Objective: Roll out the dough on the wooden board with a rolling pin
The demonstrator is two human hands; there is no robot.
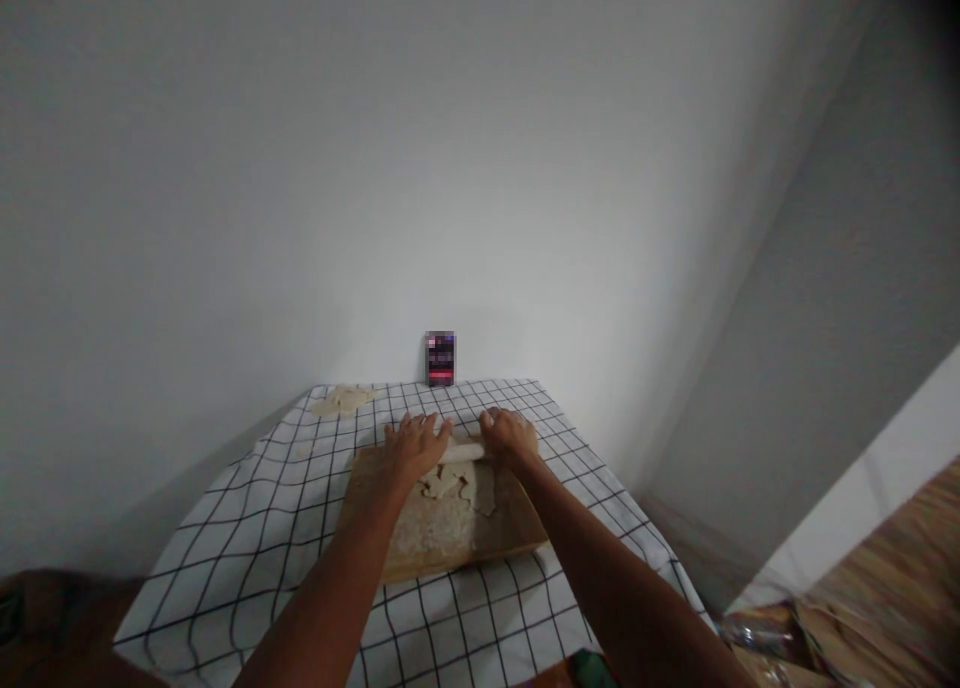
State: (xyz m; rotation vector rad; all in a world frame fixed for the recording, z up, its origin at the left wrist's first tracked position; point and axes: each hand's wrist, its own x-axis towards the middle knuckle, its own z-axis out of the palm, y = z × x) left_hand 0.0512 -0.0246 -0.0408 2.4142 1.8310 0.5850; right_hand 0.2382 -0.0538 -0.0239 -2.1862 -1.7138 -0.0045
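Left hand (pixel 415 446) is lying palm down over the left end of a pale rolling pin (pixel 462 453), its fingers spreading forward and its thumb reaching toward the middle; it is covering the pin more than closing round it. Right hand (pixel 510 436) is curling its fingers over the other end and seems to be holding it, though the underside of that grip is hiding from the camera.

Between the forearms, the dough (pixel 482 490) is lying on a wooden board (pixel 519 530), just on the near side of the pin and partly under it. It is looking thin and flat, but its outline is running ragged, and dark gaps are showing through toward its left side. Loose flour (pixel 429 530) is dusting the board nearer the person.

As for progress, the flattening is apparently well under way, with the torn, uneven edges suggesting that this sheet is needing more work. A separate flat piece (pixel 345 400) is resting on the checked cloth (pixel 247 533) at the far left, probably representing one sheet already done. Beyond the board, a dark upright device (pixel 440 360) is leaning against the wall (pixel 480 198).
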